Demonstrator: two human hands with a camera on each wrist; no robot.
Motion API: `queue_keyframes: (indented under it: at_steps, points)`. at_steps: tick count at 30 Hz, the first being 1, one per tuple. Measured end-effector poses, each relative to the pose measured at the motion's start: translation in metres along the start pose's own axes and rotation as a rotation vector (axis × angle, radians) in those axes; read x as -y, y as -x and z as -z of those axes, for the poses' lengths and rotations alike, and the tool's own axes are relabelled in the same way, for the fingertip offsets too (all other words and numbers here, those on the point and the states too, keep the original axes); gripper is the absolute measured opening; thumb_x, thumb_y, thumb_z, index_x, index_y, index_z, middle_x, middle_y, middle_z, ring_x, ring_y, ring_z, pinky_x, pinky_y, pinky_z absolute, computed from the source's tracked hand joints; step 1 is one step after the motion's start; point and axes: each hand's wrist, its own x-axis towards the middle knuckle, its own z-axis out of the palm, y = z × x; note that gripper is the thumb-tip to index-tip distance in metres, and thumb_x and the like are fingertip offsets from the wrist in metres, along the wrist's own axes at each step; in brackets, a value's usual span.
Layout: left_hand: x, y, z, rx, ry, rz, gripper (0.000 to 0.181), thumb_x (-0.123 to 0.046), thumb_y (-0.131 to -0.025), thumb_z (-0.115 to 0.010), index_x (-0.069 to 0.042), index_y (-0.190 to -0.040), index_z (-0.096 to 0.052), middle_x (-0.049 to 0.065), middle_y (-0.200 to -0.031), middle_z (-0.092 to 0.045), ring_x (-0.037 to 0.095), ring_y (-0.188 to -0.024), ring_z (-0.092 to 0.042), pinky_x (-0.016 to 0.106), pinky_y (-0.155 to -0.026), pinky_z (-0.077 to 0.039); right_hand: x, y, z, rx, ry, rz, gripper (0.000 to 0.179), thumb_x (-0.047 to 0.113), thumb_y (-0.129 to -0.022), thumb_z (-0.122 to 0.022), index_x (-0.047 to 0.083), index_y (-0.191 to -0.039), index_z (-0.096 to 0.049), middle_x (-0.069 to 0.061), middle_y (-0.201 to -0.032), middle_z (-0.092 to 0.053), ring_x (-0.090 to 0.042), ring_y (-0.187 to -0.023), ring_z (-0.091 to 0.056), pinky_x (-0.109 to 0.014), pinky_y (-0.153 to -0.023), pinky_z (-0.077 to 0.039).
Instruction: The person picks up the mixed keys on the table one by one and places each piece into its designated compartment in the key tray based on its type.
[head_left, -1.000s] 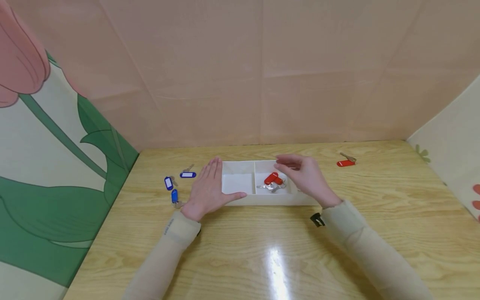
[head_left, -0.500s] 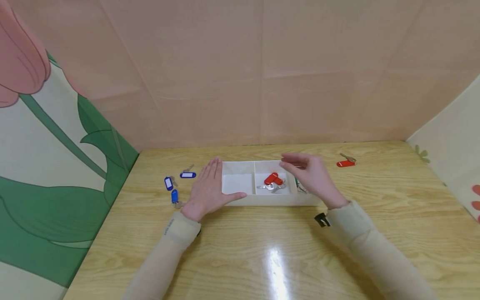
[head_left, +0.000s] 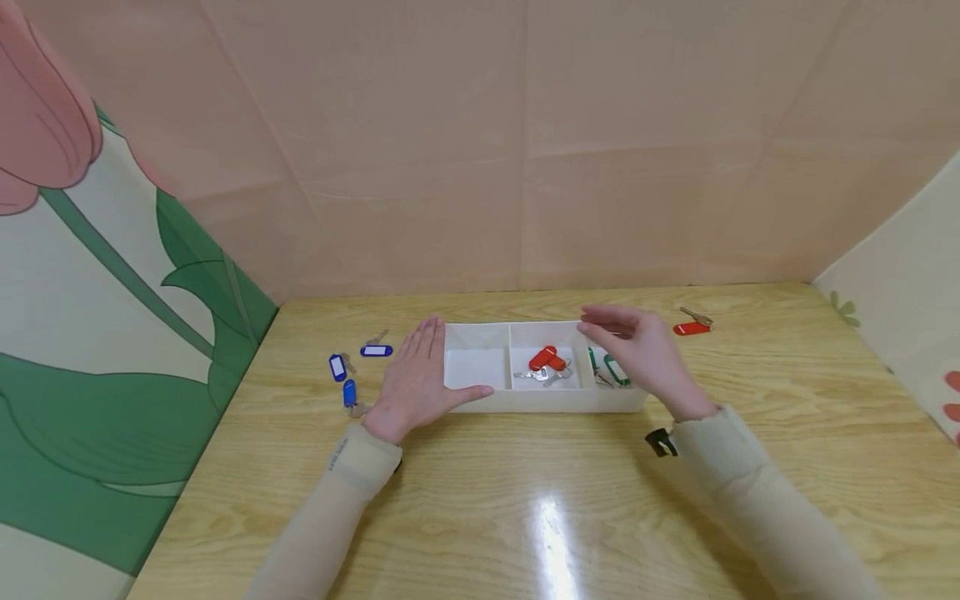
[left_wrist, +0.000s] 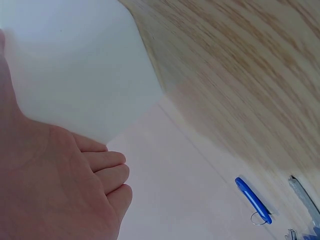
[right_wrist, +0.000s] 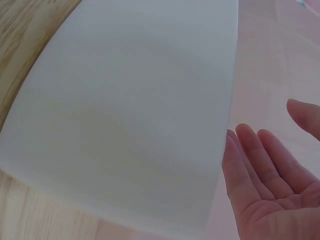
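A white divided box [head_left: 547, 402] sits on the table. My left hand [head_left: 416, 375] lies flat along its left end, fingers straight and thumb over the front rim. Above the right compartment is my right hand [head_left: 645, 354], fingers extended and thumb apart. Nothing shows between those fingers in the right wrist view, where the hand [right_wrist: 270, 185] is beside the white box wall [right_wrist: 140, 120]. Keys with red tags [head_left: 543, 358] lie in the middle compartment. Green-framed key tags [head_left: 617, 369] lie in the right one, partly hidden by my right hand.
Left of the box, keys with blue tags [head_left: 337, 367] lie on the wood-grain table [head_left: 465, 500]; a blue tag [left_wrist: 254, 201] shows in the left wrist view. One key with a red tag [head_left: 692, 328] lies at the back right. A pinkish wall [head_left: 517, 208] stands behind.
My right hand has moved steadily to the right over the box, uncovering the green key tags in the right compartment. The left hand stays in place.
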Motion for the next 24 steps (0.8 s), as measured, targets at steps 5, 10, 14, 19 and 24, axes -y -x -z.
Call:
queue_keyframes:
  at_steps: [5,10,14,19,24]
  points:
    - [0.000,0.000,0.000,0.003,-0.004,0.002,0.134,-0.098,-0.075,-0.032,-0.001,-0.162,-0.004,0.014,-0.169,0.000,0.026,-0.154,0.000,0.039,-0.123,-0.004,-0.001,0.002,0.007,-0.020,0.010,-0.018,0.053,0.048,-0.098,-0.066,0.011,-0.135,-0.066,-0.008,-0.128,-0.068,-0.027,-0.113,-0.066,-0.043,-0.094,-0.055]
    - [0.000,0.001,0.000,0.004,-0.001,0.004,0.134,-0.098,-0.075,-0.032,-0.001,-0.162,-0.004,0.014,-0.169,0.000,0.026,-0.154,0.000,0.039,-0.123,-0.004,-0.003,0.005,0.013,-0.050,0.012,0.007,0.050,0.046,-0.098,-0.067,0.010,-0.134,-0.068,-0.008,-0.126,-0.069,-0.026,-0.110,-0.067,-0.026,-0.088,-0.054]
    - [0.000,0.001,0.000,0.001,0.003,0.005,0.134,-0.098,-0.075,-0.032,-0.001,-0.162,-0.005,0.014,-0.169,-0.001,0.026,-0.154,-0.001,0.039,-0.123,-0.004,-0.006,0.006,0.017,-0.063,0.002,0.028,0.048,0.043,-0.099,-0.067,0.009,-0.134,-0.068,-0.009,-0.125,-0.070,-0.026,-0.108,-0.068,-0.014,-0.082,-0.051]
    - [0.000,0.001,-0.001,-0.007,0.007,0.002,0.134,-0.099,-0.075,-0.032,0.000,-0.162,-0.005,0.014,-0.169,-0.002,0.026,-0.154,-0.001,0.039,-0.123,-0.005,-0.009,0.007,0.021,-0.060,0.007,0.027,0.049,0.043,-0.099,-0.067,0.008,-0.134,-0.067,-0.010,-0.126,-0.069,-0.027,-0.110,-0.067,-0.012,-0.081,-0.050]
    - [0.000,0.001,-0.001,-0.018,0.006,-0.007,0.134,-0.098,-0.075,-0.033,0.000,-0.162,-0.007,0.016,-0.169,-0.006,0.027,-0.154,-0.003,0.040,-0.123,-0.006,-0.013,0.008,0.027,-0.066,0.018,0.006,0.052,0.045,-0.099,-0.066,0.007,-0.136,-0.066,-0.011,-0.127,-0.069,-0.029,-0.112,-0.066,-0.011,-0.082,-0.049]
